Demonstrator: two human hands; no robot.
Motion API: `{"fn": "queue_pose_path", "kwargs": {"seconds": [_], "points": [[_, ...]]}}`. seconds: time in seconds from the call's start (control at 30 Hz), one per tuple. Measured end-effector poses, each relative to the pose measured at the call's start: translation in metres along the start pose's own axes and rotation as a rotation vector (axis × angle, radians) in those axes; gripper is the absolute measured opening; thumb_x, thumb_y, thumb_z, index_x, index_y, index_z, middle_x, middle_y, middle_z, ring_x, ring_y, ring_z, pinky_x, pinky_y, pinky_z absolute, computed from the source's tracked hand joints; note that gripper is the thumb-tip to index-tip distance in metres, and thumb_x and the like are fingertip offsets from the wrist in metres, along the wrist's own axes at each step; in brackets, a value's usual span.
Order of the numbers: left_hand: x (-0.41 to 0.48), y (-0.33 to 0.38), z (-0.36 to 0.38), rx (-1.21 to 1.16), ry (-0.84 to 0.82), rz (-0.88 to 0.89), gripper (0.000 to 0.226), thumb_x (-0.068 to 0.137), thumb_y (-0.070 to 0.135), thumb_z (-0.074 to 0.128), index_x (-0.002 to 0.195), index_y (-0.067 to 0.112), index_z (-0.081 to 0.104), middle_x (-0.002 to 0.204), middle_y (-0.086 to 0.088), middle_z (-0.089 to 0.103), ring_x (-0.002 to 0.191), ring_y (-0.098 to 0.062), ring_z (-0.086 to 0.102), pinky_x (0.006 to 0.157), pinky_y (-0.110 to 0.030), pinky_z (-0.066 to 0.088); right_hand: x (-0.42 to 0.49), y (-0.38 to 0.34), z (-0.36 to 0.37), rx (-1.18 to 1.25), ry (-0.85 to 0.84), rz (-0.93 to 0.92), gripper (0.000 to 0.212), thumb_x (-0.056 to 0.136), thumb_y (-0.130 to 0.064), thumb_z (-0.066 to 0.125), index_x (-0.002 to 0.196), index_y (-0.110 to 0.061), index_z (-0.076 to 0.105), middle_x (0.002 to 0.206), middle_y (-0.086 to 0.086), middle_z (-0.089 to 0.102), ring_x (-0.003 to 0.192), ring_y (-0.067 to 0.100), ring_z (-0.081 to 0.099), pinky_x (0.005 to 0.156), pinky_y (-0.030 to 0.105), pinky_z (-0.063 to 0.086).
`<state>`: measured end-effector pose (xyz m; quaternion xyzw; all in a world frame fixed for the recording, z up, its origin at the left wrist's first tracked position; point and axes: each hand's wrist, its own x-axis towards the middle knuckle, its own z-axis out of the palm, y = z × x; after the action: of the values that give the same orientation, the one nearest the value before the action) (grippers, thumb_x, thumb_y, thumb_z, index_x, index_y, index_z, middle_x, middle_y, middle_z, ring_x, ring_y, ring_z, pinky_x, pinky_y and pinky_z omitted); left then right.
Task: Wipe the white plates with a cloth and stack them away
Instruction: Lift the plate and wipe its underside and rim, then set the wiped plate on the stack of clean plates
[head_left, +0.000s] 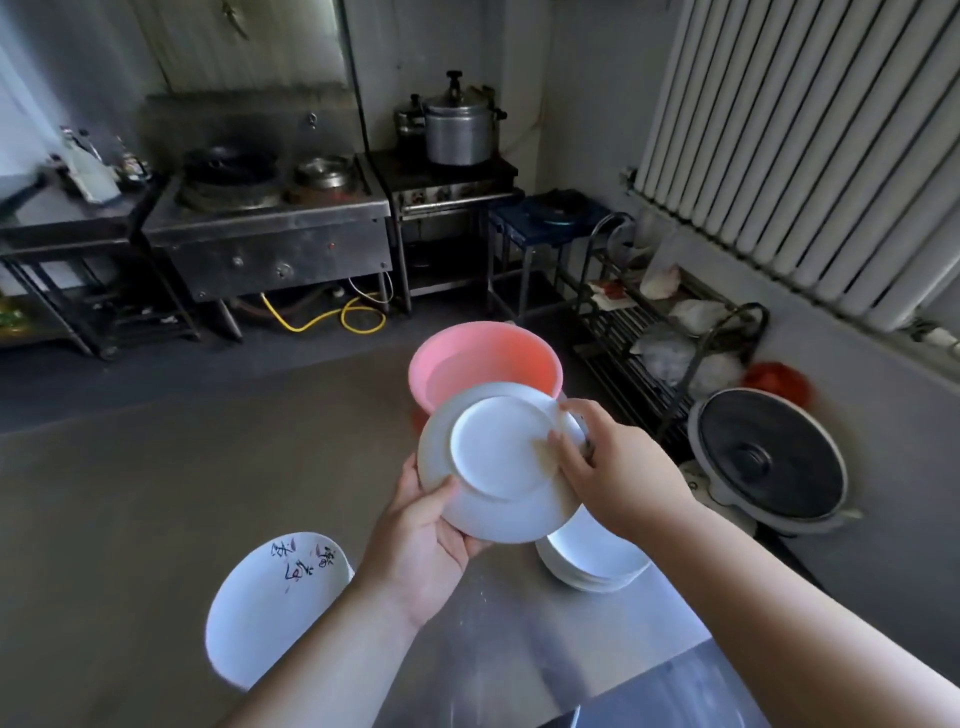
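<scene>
The person holds a white plate (498, 452) bottom-up above the steel table (156, 493). The left hand (426, 535) grips its lower-left rim, with the thumb curled over the underside. The right hand (613, 467) curls round the right rim and pinches a thin tan cloth (546, 460) against it. A stack of plates (592, 564) sits just below, and a pink basin (467, 358) stands behind.

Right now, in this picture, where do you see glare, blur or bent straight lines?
Head view: glare whitens the steel table near the bottom edge; the radiator bars bow from wide-angle distortion; the painted plate at lower left is softly blurred; the held white plate is fairly sharp; the stove corner is dim.
</scene>
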<state>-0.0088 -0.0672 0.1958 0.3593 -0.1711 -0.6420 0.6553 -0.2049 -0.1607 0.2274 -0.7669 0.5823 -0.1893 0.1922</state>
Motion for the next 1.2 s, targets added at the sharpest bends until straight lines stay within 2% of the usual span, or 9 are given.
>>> {"fn": "queue_pose_path", "kwargs": {"seconds": [0.33,0.47,0.63,0.73,0.83,0.93,1.0,1.1,1.2], "points": [[0.039,-0.063,0.025,0.276,0.035,-0.272,0.052,0.098,0.005,0.048,0.143,0.029,0.059,0.137,-0.013,0.068,0.106,-0.028,0.070,0.069,-0.036,0.059,0.010,0.111,-0.031,0.267,-0.625,0.389,0.060,0.100,-0.060,0.048,0.075,-0.012,0.074,0.069,0.004,0.071,0.053,0.026,0.044,0.050,0.032,0.050],[0.061,-0.088,0.041,0.426,0.108,-0.319,0.041,0.111,0.036,0.035,0.143,0.033,0.060,0.135,-0.002,0.071,0.122,-0.023,0.066,0.099,-0.046,0.051,0.020,0.138,-0.036,0.338,-0.689,0.439,0.086,0.106,-0.066,0.027,0.071,-0.008,0.080,0.064,0.010,0.065,0.056,0.026,0.047,0.053,0.028,0.052],[0.087,-0.108,0.053,0.386,0.133,-0.305,0.079,0.104,0.070,0.009,0.143,0.022,0.058,0.142,0.003,0.067,0.138,-0.010,0.054,0.121,-0.035,0.031,0.046,0.173,-0.031,0.489,-0.570,0.448,0.084,0.102,-0.072,0.016,0.090,-0.007,0.068,0.070,0.007,0.075,0.063,0.026,0.070,0.077,0.040,0.063],[0.096,-0.119,0.048,0.351,0.192,-0.303,0.064,0.097,0.073,0.048,0.129,0.019,0.060,0.138,-0.007,0.061,0.133,-0.014,0.053,0.117,-0.034,0.035,0.058,0.191,-0.020,0.519,-0.543,0.428,0.058,0.104,-0.066,0.035,0.105,-0.015,0.064,0.085,0.004,0.079,0.074,0.024,0.074,0.077,0.039,0.061],[0.105,-0.136,0.036,0.580,0.244,-0.370,0.057,0.105,0.037,0.054,0.152,0.008,0.045,0.153,-0.009,0.053,0.129,-0.022,0.063,0.112,-0.042,0.050,0.067,0.208,-0.002,0.397,-0.517,0.291,0.024,0.097,-0.038,0.058,0.111,-0.019,0.054,0.079,0.002,0.072,0.057,0.015,0.063,0.062,0.037,0.056],[0.107,-0.143,0.041,1.059,0.226,-0.403,0.038,0.103,0.021,0.044,0.141,0.024,0.046,0.123,-0.007,0.063,0.075,-0.016,0.068,0.077,-0.029,0.057,0.075,0.222,0.010,0.306,-0.582,0.241,0.034,0.095,-0.030,0.059,0.126,-0.024,0.048,0.088,-0.001,0.071,0.063,0.013,0.067,0.062,0.030,0.052],[0.111,-0.146,0.039,1.287,0.245,-0.378,0.030,0.101,0.021,0.044,0.129,0.031,0.046,0.101,-0.004,0.064,0.065,-0.018,0.054,0.058,-0.028,0.042,0.081,0.227,0.015,0.233,-0.632,0.220,0.033,0.095,-0.033,0.058,0.126,-0.023,0.051,0.086,-0.002,0.071,0.056,0.008,0.065,0.056,0.026,0.050],[0.117,-0.155,0.029,1.409,0.296,-0.379,0.028,0.096,0.031,0.052,0.122,0.039,0.044,0.099,0.002,0.063,0.068,-0.018,0.053,0.059,-0.030,0.040,0.087,0.232,0.021,0.159,-0.686,0.199,0.028,0.098,-0.036,0.053,0.124,-0.027,0.048,0.083,0.001,0.071,0.039,0.013,0.059,0.038,0.023,0.044],[0.122,-0.164,0.021,1.516,0.334,-0.365,0.034,0.091,0.039,0.052,0.122,0.046,0.041,0.107,0.007,0.062,0.082,-0.019,0.064,0.071,-0.037,0.058,0.090,0.235,0.030,0.044,-0.672,0.155,0.030,0.098,-0.045,0.051,0.125,-0.036,0.045,0.089,-0.005,0.070,0.049,0.018,0.064,0.043,0.031,0.052]]}}
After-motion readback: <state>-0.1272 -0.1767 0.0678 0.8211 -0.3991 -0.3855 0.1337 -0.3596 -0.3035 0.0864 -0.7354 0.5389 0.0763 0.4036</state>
